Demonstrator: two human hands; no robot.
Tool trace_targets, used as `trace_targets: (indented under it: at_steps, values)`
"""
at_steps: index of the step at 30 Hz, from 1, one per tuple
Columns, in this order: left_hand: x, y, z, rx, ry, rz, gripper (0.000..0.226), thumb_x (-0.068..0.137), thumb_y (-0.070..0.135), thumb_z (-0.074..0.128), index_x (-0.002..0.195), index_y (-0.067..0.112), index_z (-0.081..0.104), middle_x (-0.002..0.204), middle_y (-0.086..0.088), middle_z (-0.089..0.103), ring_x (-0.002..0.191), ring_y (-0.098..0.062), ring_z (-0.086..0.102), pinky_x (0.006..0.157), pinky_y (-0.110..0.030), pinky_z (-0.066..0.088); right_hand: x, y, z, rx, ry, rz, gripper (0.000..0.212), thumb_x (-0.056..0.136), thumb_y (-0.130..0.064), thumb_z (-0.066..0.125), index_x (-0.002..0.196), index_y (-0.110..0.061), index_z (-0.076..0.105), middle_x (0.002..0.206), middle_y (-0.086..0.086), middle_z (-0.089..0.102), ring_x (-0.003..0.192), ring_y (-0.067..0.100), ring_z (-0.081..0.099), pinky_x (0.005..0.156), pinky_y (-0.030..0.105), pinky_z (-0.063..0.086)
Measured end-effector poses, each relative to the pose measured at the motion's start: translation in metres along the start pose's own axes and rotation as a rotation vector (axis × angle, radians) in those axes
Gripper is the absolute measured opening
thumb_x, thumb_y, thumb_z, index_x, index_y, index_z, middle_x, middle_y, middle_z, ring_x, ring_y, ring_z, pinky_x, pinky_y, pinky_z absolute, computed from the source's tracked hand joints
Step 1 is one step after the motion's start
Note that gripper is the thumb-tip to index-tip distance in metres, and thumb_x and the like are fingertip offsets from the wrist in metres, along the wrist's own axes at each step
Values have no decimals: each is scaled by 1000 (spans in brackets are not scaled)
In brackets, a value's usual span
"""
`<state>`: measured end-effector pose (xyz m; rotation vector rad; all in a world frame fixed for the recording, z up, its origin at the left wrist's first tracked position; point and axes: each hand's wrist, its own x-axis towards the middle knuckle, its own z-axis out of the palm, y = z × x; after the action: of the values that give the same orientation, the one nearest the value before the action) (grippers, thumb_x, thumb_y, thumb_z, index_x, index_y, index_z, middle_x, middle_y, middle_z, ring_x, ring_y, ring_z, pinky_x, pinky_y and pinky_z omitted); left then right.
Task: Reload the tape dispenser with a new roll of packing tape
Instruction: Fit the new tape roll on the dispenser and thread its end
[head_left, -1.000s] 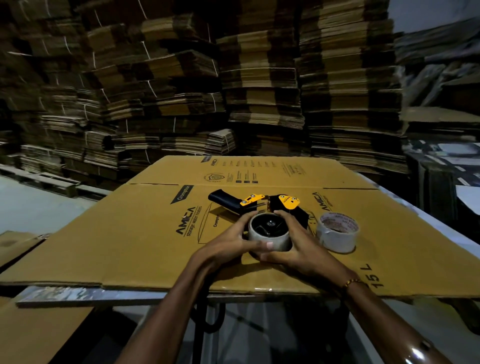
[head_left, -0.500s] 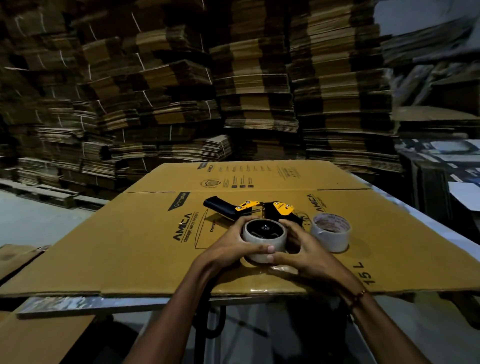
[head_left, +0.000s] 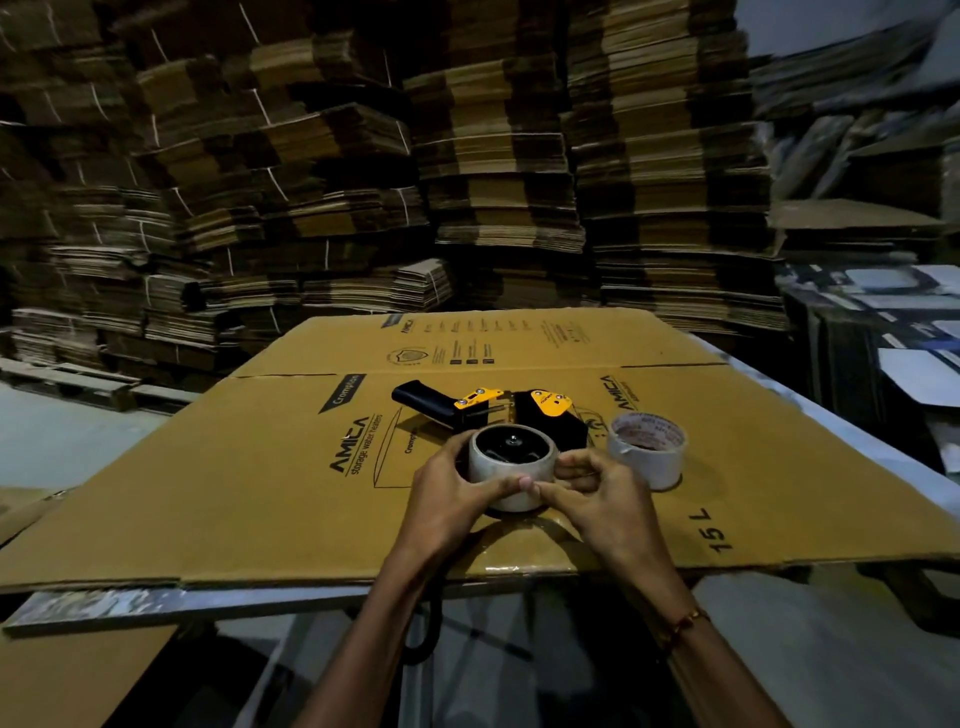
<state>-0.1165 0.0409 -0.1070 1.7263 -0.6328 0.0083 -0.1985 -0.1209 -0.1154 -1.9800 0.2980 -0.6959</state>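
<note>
On flattened cardboard, both hands' fingers pinch the dispenser's tape roll.

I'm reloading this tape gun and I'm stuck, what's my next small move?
Probably peel up the free end: the roll already sits on the dispenser, left hand steadies it, right hand pinches at its front wall.

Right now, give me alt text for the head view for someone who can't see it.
Both hands, left hand and right hand, grip a tape roll seated on a black-and-yellow tape dispenser lying on flattened cardboard. A second roll stands just right of it; stacked cartons fill the dim background.
</note>
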Motion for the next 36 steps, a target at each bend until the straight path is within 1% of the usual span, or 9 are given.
trace_targets:
  at_steps: [5,9,13,16,18,21,26,30,36]
  values:
    - [-2,-1,0,-45,-43,10,64,69,33,84,125,31,53,109,22,60,106,3,58,76,-12,53,2,1,1,70,-63,52,46,72,-24,90,107,-14,63,97,1,69,95,17,69,77,26,58]
    - [1,-2,-11,-86,-185,-23,52,82,25,76,129,31,53,121,12,63,111,-2,59,81,-16,53,14,6,-7,204,-306,163,67,71,-20,91,126,-16,53,122,3,66,114,17,64,97,34,57]
    - [5,-5,-25,-97,-292,-91,54,91,24,67,141,28,49,138,5,59,126,-9,54,103,-35,48,28,6,-13,330,-456,200,93,59,-25,96,139,-21,48,141,1,58,128,20,58,106,45,52]
    - [3,-5,-19,-59,-179,-69,51,92,13,65,140,23,52,137,4,60,124,-8,55,101,-31,48,30,5,-10,263,-445,143,80,70,-17,91,137,-27,49,138,-5,58,127,17,57,104,44,53]
    - [2,-5,-14,-47,-143,-62,53,90,13,67,140,23,51,135,5,59,121,-7,55,95,-25,49,29,4,-9,240,-422,105,73,73,-14,88,133,-31,49,133,-9,58,125,14,56,95,36,57]
    - [8,-3,-21,-100,-267,-142,58,87,16,71,138,31,49,135,7,57,123,-10,53,93,-27,48,32,3,-14,178,-485,50,70,78,-13,85,133,-33,46,133,-13,57,125,8,55,93,23,52]
    - [30,3,-34,-165,-520,-262,74,73,15,82,138,29,51,135,2,60,125,-17,56,107,-39,45,37,5,-24,260,-620,67,77,79,-5,83,144,-25,46,141,-7,59,131,9,56,110,37,48]
    - [44,9,-36,-148,-655,-305,79,69,5,79,138,28,49,138,-4,55,126,-23,54,104,-36,48,38,5,-27,287,-686,67,80,80,-2,82,147,-23,43,145,-3,56,135,13,53,112,42,45]
    - [33,8,-35,-167,-578,-248,76,70,4,82,136,25,52,131,1,61,120,-16,59,97,-32,52,35,7,-26,280,-667,30,77,78,-10,83,143,-27,46,144,-4,57,135,13,52,113,44,45]
